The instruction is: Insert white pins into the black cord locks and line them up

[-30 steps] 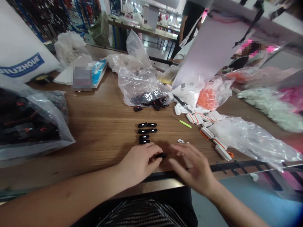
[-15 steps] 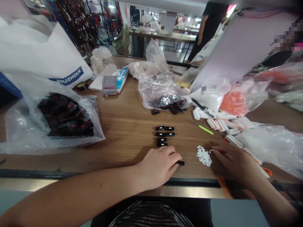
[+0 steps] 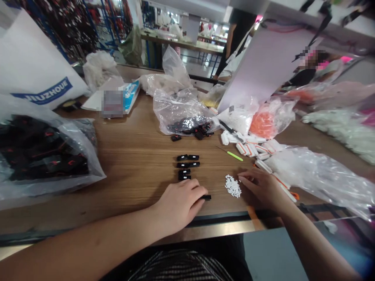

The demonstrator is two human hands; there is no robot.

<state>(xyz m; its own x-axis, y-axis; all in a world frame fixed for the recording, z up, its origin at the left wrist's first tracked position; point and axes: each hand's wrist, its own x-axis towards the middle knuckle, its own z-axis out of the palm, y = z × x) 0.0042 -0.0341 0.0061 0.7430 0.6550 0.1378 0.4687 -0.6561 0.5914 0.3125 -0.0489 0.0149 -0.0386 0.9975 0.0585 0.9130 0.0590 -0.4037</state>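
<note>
My left hand [image 3: 183,201] rests on the wooden table, its fingers closed around a small black plastic connector housing [image 3: 206,197] whose end sticks out past the fingertips. Just beyond it, several similar black connectors [image 3: 184,172] with white marks lie in short rows. A little pile of small white pegs [image 3: 233,186] is heaped between my hands. At the pile's right edge, my right hand [image 3: 260,188] has its thumb and forefinger pinched on what looks like one white peg; the other fingers are curled and partly hidden.
A green-handled pick [image 3: 234,156] lies beyond the pegs. White and orange plastic parts [image 3: 246,149] and clear bags [image 3: 319,175] crowd the right. Bags of black parts stand at left [image 3: 47,152] and at the back [image 3: 187,113]. The metal table edge [image 3: 205,234] runs in front.
The camera view has swung right, so everything appears further left. My left hand keeps the connector in about the same place; my right hand stays beside the pegs, its fingertips slightly shifted.
</note>
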